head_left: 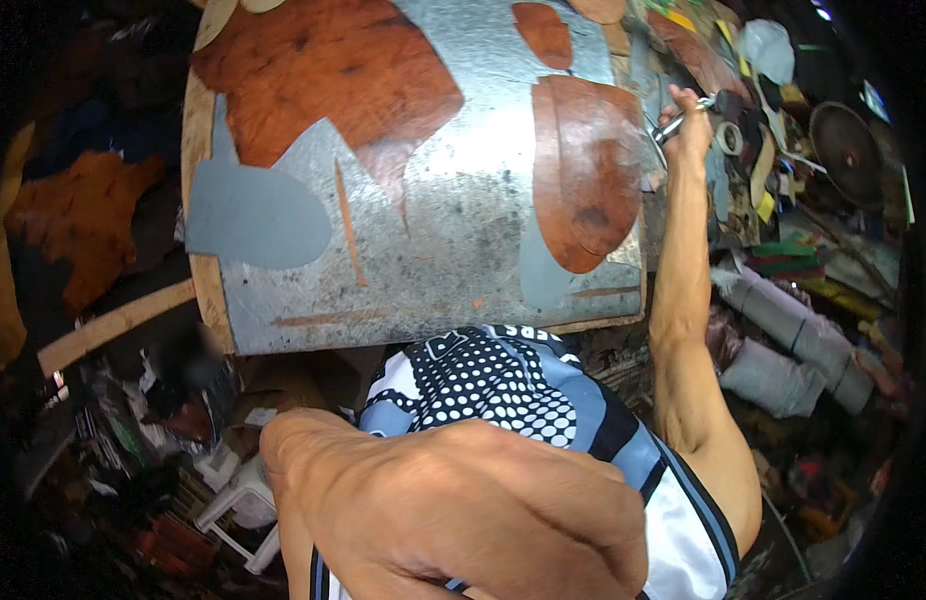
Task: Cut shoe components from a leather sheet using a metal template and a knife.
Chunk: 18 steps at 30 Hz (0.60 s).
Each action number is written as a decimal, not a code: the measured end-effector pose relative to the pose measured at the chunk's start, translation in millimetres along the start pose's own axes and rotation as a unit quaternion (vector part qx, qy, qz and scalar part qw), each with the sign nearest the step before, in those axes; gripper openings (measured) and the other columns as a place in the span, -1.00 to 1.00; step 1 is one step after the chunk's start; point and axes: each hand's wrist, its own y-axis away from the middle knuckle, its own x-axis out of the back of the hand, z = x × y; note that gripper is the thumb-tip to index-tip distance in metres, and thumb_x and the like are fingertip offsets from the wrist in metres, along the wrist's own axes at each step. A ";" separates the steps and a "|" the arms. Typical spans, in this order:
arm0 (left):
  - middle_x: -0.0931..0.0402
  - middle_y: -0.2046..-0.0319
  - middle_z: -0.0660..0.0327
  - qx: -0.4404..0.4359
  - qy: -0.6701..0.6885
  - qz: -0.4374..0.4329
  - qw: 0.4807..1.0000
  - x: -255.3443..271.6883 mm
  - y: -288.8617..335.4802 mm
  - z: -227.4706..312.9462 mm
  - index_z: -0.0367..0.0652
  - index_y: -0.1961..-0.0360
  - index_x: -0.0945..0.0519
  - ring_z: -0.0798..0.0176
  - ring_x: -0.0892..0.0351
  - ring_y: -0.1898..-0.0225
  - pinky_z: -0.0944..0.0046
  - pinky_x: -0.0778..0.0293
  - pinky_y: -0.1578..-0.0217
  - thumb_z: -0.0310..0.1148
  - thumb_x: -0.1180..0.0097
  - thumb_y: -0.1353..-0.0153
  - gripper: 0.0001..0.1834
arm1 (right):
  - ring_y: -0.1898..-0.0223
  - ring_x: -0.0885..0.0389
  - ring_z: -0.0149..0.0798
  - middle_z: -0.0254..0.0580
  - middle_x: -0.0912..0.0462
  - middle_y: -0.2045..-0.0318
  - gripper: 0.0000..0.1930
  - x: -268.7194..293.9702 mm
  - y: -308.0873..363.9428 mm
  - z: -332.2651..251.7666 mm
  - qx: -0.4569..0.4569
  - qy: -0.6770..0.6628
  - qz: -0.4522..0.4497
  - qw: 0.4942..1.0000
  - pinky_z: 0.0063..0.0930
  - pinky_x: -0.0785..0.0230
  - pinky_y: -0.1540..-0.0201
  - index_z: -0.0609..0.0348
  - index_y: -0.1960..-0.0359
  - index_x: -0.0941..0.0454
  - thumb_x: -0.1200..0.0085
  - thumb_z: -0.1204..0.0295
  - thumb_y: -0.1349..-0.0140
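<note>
My left hand (pixel 463 500) is raised large in the foreground, close to the camera, its fingers curled. What they hold, if anything, is hidden. My right arm reaches out past the table's right edge, and my right hand (pixel 691 125) is closed round a shiny metal tool (pixel 669 130) with a dark end. Its exact kind is unclear. On the metal-topped table (pixel 453 220) lie a large brown leather hide (pixel 333 70) and, near my right hand, overlapping rounded brown leather pieces (pixel 583 170). A smaller leather piece (pixel 545 36) lies beyond them.
A grey rounded template (pixel 258 215) overhangs the table's left edge. Thin leather strips (pixel 345 220) lie on the metal. To the right are a tape roll (pixel 729 138), a round dark disc (pixel 845 145) and wrapped rolls (pixel 793 320). A white stool (pixel 245 515) stands lower left.
</note>
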 end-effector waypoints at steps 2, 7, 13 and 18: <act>-0.57 0.53 0.02 0.014 -0.001 0.023 1.000 -1.4 6.9 9.2 -0.38 0.43 -0.63 0.17 -0.55 0.55 0.31 -0.39 0.60 -0.43 -0.19 -0.16 -0.83 | 0.63 -0.43 -0.48 -0.21 -0.69 0.28 -0.65 -44.1 55.8 21.8 0.015 0.212 -0.115 0.970 -0.62 -0.29 0.60 0.18 -0.03 -0.48 -0.08 0.32 -0.25; -0.52 0.60 0.02 0.070 0.039 0.044 0.996 -1.2 18.7 24.2 -0.36 0.49 -0.58 0.17 -0.52 0.61 0.28 -0.39 0.62 -0.38 -0.08 -0.22 -0.76 | 0.20 -0.68 -0.03 0.09 -0.69 0.24 -0.53 -144.2 170.6 85.9 0.153 0.528 -0.320 0.772 -0.19 -0.49 0.12 0.17 -0.12 -0.52 -0.17 0.27 -0.19; -0.46 0.69 0.01 0.104 0.055 0.076 0.990 -1.2 39.9 65.2 -0.34 0.57 -0.51 0.17 -0.48 0.68 0.24 -0.38 0.65 -0.33 0.05 -0.31 -0.65 | 0.14 -0.62 0.22 0.27 -0.57 0.16 -0.49 -207.2 200.2 104.1 0.217 0.621 -0.302 0.689 0.00 -0.47 0.07 0.29 -0.01 -0.38 -0.17 0.18 -0.15; -0.48 0.69 -0.06 0.049 -0.029 0.182 0.982 -5.0 55.2 84.4 -0.36 0.60 -0.52 0.15 -0.44 0.73 0.19 -0.33 0.69 -0.30 0.09 -0.33 -0.59 | 0.06 -0.58 0.27 0.34 -0.45 -0.01 -0.36 -216.7 179.4 109.3 0.160 0.648 -0.262 0.697 -0.01 -0.45 0.00 0.21 -0.12 -0.32 -0.25 0.12 -0.10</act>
